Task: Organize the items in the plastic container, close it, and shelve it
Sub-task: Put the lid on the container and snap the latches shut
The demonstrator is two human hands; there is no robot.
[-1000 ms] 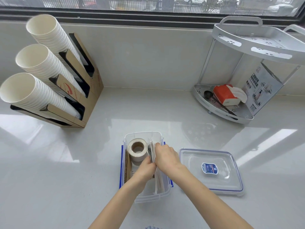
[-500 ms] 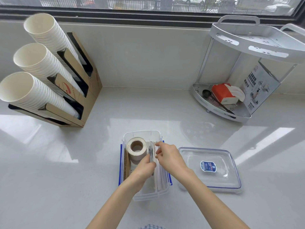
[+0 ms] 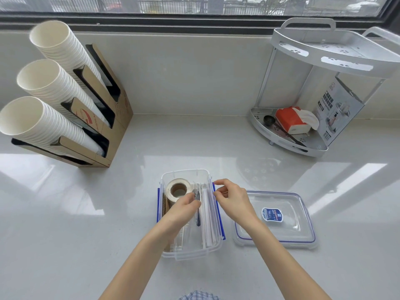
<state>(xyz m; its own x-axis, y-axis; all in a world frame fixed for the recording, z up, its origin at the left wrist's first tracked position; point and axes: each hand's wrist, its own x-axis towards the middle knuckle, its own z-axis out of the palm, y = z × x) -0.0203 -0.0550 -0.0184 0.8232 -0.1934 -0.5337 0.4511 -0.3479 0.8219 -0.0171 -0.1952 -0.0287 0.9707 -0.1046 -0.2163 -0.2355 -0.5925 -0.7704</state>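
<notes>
A clear plastic container [image 3: 190, 253] with blue side clips stands open on the white counter. Inside it are a roll of beige tape [image 3: 178, 190] at the far left, a dark plastic fork [image 3: 197, 215] in the middle and long white wrapped packets [image 3: 208, 224] along the right wall. My left hand [image 3: 184, 211] reaches into the container, fingertips pinched at the fork's head. My right hand [image 3: 234, 200] hovers over the right rim, fingers apart, holding nothing. The container's clear lid [image 3: 281, 237] lies flat on the counter just to the right.
A white two-tier corner rack [image 3: 324, 50] stands at the back right; its lower tier holds a red tissue pack [image 3: 290, 121], a black scoop and a printed box. A cardboard dispenser [image 3: 112, 131] with three stacks of white paper cups sits at the back left.
My right hand has lifted off the white packets and moved right, out over the container's rim. My left hand stays in the container at the fork.
</notes>
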